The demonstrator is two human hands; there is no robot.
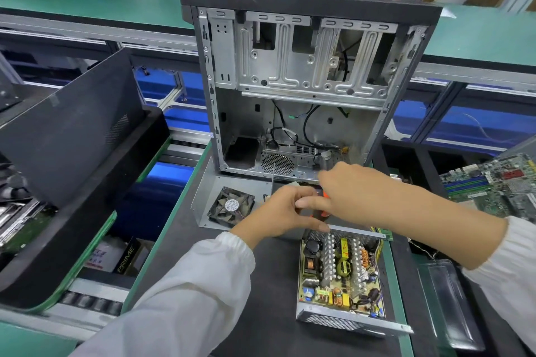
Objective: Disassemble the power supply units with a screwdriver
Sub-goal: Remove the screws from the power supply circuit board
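The opened power supply unit [342, 272] lies on the black mat with its circuit board exposed. Its removed metal cover with the black fan [230, 206] lies to the left, in front of the computer case. My left hand [278, 216] and my right hand [348, 188] meet just above the unit's far edge. Between them is a screwdriver [325, 196] with an orange handle. Its thin metal shaft rises from my left hand's curled fingers. My right hand's fingers curl over the handle end, and most of the handle is hidden.
An emptied grey computer case [307, 72] stands open right behind my hands. A black side panel [72, 130] leans in a black tray on the left conveyor. A green motherboard [499, 182] lies at the right. A clear plastic tray [446, 298] sits near the right edge.
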